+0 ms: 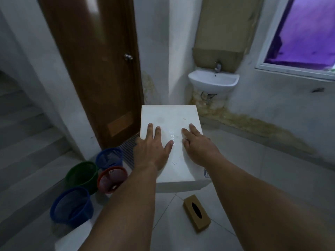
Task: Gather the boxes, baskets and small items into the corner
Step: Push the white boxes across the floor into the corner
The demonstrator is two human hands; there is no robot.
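Four baskets point(81, 178), one white box point(170, 116), one tissue box point(196, 212), two hands point(152, 151), one sink point(213, 80).

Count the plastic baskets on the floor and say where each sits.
4, clustered left: blue plastic mesh basket by the door mat, green plastic basket beside it, red mesh basket in front, second blue basket nearest. None seems hidden.

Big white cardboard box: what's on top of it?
The left hand and right hand rest flat on the lid of the big white cardboard box. Faint lettering shows between them; the palms hide what is beneath.
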